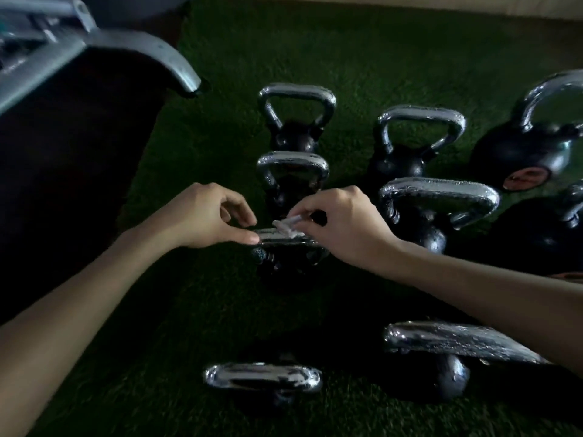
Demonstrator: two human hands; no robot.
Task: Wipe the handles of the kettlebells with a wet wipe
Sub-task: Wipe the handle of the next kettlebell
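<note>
Held two bare arms out from the bottom edge, over a small kettlebell and a bigger kettlebell sitting on the green turf. Worked on the middle kettlebell, just past those two. Pinched the left end of its shiny handle with the left hand, thumb and curled fingers closing on the metal, as far as could be told in such dim light. Pinched a small scrunched wet wipe in the fingers of the right hand, with the wipe touching the top of the handle near its middle. Saw more kettlebells standing behind and to the right, plus a grey machine off to the far left. Judged the wiping to be partway along this one handle; could not tell about the others. Feared losing the tiny wipe from such a light pinch on slick metal. Feared missing the underside and the two bent sides by rubbing only the top. Feared tipping the kettlebell by pushing sideways too hard, or bumping knuckles on the next handle close behind. Feared skipping dirty spots for want of light.
</note>
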